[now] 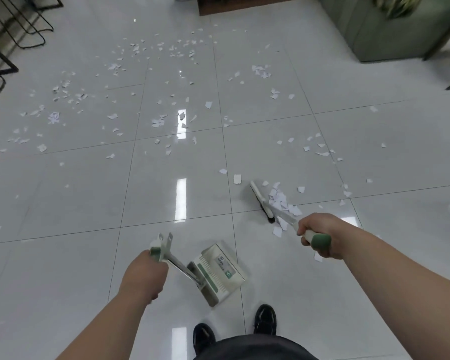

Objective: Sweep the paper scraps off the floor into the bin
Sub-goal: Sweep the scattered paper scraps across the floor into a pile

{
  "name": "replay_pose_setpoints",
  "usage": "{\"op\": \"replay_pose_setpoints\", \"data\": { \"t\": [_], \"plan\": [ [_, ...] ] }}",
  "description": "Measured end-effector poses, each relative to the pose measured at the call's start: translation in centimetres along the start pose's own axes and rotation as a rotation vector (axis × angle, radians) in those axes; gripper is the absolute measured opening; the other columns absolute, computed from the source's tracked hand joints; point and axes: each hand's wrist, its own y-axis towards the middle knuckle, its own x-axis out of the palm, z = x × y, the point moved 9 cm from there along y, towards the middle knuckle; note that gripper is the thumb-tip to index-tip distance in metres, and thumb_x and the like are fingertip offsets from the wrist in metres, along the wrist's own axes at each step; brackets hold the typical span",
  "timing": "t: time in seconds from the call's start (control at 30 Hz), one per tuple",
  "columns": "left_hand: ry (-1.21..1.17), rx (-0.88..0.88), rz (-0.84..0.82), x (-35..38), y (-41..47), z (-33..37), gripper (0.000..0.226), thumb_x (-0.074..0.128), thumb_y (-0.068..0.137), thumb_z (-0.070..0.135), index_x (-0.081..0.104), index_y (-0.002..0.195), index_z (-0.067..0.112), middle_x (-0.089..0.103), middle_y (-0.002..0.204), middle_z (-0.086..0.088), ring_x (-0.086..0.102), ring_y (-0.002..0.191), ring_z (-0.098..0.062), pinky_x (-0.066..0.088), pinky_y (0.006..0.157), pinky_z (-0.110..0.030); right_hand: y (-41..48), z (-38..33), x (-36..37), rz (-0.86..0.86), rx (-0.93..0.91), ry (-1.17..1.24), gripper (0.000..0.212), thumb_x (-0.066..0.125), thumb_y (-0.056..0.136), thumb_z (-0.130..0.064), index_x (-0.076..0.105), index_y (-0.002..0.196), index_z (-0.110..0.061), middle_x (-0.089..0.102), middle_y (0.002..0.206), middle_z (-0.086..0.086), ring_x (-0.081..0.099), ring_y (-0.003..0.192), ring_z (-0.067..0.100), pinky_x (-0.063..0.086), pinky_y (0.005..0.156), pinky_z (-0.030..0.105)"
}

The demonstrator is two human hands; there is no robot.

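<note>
Glossy tiled floor (63,255) strewn with paper scraps (281,201), left hand (143,275) clenching dustpan handle (164,252), right hand (322,233) gripping broom (263,201)

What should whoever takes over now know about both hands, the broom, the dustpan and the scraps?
Left hand: grips the handle of the white-and-green plastic dustpan, held low in front of the person; its inside is hidden.
Right hand: grips the green-tipped handle of the white-headed broom, whose head is down on the glossy white tiled floor.
Done: a small heap of white paper scraps lies against the broom head.
Left: many loose scraps lie scattered across the tiles ahead. No separate bin is in view.
</note>
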Motion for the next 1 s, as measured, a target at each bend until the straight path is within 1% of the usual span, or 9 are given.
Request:
{"op": "replay_pose_setpoints", "data": {
  "t": [0.1,0.27,0.47,0.57,0.7,0.8,0.83,0.93,1.0],
  "plan": [
    [0.037,0.074,-0.033,1.2,0.4,3.8,0.026,0.041,0.080,0.007,0.057,0.097,0.018,0.056,0.066,-0.010,0.052,0.049,-0.027,0.043,0.048,-0.028,-0.4,0.6,-1.9,0.039,-0.020,0.041,0.027,0.062,0.078,-0.003,0.061,0.105,-0.008,0.063,0.064,0.013,0.049,0.034,0.017,0.032,0.047,0.020],
    [0.076,0.169,-0.080,2.9,1.4,9.1,0.022,0.041,0.082,0.010,0.055,0.095,0.021,0.058,0.068,-0.009,0.052,0.050,-0.026,0.041,0.047,-0.026,-1.7,2.5,-4.5,0.120,-0.017,0.131,0.014,0.063,0.078,-0.002,0.061,0.091,-0.005,0.064,0.072,0.017,0.047,0.051,0.023,0.032,0.048,0.021],
    [0.161,0.282,-0.141,3.5,4.7,14.1,0.020,0.042,0.082,0.010,0.055,0.095,0.017,0.056,0.067,-0.009,0.050,0.048,-0.025,0.040,0.046,-0.024,-2.0,4.8,-5.7,0.255,0.016,0.252,0.009,0.062,0.078,-0.001,0.063,0.087,-0.004,0.061,0.067,0.015,0.048,0.052,0.024,0.033,0.050,0.022],
    [0.202,0.332,-0.177,2.9,6.8,15.8,0.019,0.042,0.081,0.011,0.055,0.093,0.018,0.058,0.067,-0.009,0.052,0.048,-0.026,0.041,0.047,-0.025,-1.6,6.6,-5.3,0.340,0.077,0.299,0.014,0.062,0.077,-0.001,0.064,0.091,-0.002,0.063,0.074,0.017,0.052,0.058,0.026,0.036,0.052,0.023],
    [0.236,0.403,-0.236,1.8,9.6,17.6,0.017,0.043,0.083,0.010,0.054,0.093,0.018,0.055,0.069,-0.008,0.051,0.048,-0.027,0.040,0.048,-0.024,-0.1,8.8,-2.2,0.386,0.180,0.359,0.027,0.064,0.071,-0.004,0.063,0.098,-0.001,0.062,0.090,0.021,0.053,0.067,0.029,0.039,0.053,0.023],
    [0.263,0.446,-0.274,1.1,11.6,18.4,0.015,0.044,0.084,0.009,0.054,0.093,0.017,0.059,0.073,-0.009,0.053,0.052,-0.027,0.040,0.048,-0.024,0.5,7.8,1.8,0.378,0.238,0.428,0.008,0.058,0.077,-0.003,0.057,0.085,-0.004,0.054,0.082,0.015,0.044,0.064,0.026,0.034,0.051,0.022],
    [0.279,0.462,-0.284,0.8,12.3,18.7,0.015,0.045,0.084,0.009,0.054,0.093,0.016,0.060,0.075,-0.009,0.054,0.053,-0.027,0.040,0.048,-0.024,0.8,7.3,3.3,0.367,0.259,0.464,0.006,0.056,0.078,-0.003,0.055,0.082,-0.007,0.052,0.079,0.014,0.041,0.062,0.024,0.033,0.049,0.021],
    [0.319,0.482,-0.298,-0.3,14.3,19.1,0.015,0.044,0.085,0.010,0.055,0.095,0.015,0.062,0.077,-0.009,0.055,0.052,-0.027,0.040,0.048,-0.023,1.5,5.3,8.2,0.323,0.305,0.584,0.011,0.055,0.074,-0.005,0.052,0.080,-0.013,0.050,0.073,0.010,0.038,0.053,0.021,0.030,0.046,0.019],
    [0.324,0.484,-0.305,-1.0,15.4,19.2,0.015,0.045,0.086,0.010,0.055,0.095,0.014,0.062,0.078,-0.010,0.056,0.053,-0.028,0.041,0.048,-0.023,2.2,3.2,11.3,0.284,0.293,0.649,0.013,0.055,0.073,-0.004,0.050,0.077,-0.015,0.046,0.065,0.008,0.033,0.047,0.018,0.027,0.045,0.017]
  ]
}}
